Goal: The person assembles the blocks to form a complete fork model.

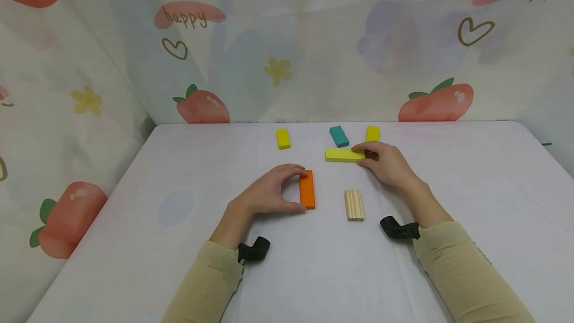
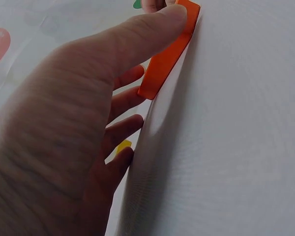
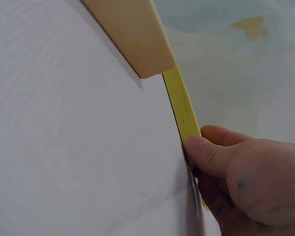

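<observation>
Orange block (image 1: pixel 308 192), long axis fore-aft, left hand (image 1: pixel 271 191) gripping its ends; right hand (image 1: pixel 389 163) pinches right end of crosswise long yellow block (image 1: pixel 342 155), ahead-right; finger contact partly hidden.

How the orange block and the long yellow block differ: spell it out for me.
Colour: the orange block is orange, the long yellow block yellow.
Pose: the orange block points away from the person; the long yellow block lies crosswise.
Hold: the left grip spans the orange block's two ends; the right grip pinches the long yellow block's right end.
Shared: both are long, narrow and plain-coloured.
</observation>
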### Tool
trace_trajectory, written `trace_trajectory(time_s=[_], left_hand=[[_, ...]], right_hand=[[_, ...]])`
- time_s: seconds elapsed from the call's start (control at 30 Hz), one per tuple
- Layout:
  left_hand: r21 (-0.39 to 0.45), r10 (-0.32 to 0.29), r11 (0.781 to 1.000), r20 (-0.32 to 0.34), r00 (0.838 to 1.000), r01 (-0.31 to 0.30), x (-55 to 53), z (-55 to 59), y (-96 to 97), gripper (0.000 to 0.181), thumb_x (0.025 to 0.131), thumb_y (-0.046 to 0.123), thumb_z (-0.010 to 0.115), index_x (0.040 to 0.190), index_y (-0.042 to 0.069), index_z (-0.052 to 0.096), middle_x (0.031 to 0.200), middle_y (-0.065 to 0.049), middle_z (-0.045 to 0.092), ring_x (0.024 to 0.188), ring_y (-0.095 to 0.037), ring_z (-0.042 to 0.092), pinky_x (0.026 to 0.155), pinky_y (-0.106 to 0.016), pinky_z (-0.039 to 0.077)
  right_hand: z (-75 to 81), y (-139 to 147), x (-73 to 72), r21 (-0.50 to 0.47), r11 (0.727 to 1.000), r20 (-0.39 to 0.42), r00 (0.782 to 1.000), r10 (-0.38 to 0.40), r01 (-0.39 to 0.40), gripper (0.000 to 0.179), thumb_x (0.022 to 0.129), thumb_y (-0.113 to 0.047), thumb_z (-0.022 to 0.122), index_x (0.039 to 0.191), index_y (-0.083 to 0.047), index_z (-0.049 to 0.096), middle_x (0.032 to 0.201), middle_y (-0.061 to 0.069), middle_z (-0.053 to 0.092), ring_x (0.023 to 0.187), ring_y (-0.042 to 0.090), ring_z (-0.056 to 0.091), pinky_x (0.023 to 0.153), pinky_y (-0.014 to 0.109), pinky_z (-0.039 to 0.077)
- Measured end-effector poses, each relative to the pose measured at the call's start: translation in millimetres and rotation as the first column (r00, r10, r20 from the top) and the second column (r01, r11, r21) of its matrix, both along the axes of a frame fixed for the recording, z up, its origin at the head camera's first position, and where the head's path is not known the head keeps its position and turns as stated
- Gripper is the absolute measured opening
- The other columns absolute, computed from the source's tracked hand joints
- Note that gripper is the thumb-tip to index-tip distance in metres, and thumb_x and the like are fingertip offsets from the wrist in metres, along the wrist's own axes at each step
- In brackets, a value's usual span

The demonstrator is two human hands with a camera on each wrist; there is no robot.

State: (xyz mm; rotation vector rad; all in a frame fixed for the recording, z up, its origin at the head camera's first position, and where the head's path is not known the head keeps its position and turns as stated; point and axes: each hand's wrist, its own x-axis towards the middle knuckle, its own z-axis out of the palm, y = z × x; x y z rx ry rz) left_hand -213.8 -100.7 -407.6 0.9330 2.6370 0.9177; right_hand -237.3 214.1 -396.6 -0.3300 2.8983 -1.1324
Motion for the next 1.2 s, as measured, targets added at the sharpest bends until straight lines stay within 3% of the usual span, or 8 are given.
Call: trace_trajectory(time_s=[0.63,1.2], left_hand=[[-0.004,-0.006,1.0,0.009,1.0,0.006,-0.3,-2.6,5.6,0.07,0.082,0.039,0.083,0.143,0.02,0.055,0.152,0.004,0.045,0.14,-0.015,0.038,0.117,-0.038,0.03],[-0.031,-0.023,0.999,0.013,1.0,0.024,-5.1,1.6,21.3,0.069,0.084,0.041,0.08,0.145,0.022,0.053,0.154,0.005,0.043,0.142,-0.014,0.036,0.117,-0.037,0.03]], right_hand=[[4.6,0.0,2.7,-0.005,1.0,0.038,0.999,-0.015,0.015,0.037,0.1,-0.009,0.064,0.136,-0.007,0.062,0.137,0.018,0.057,0.118,0.036,0.051,0.106,0.055,0.041],[15.9,-10.5,-0.4,-0.014,1.0,0.01,1.0,0.012,-0.012,0.033,0.098,-0.008,0.066,0.131,-0.006,0.066,0.133,0.016,0.061,0.116,0.037,0.054,0.102,0.053,0.044]])
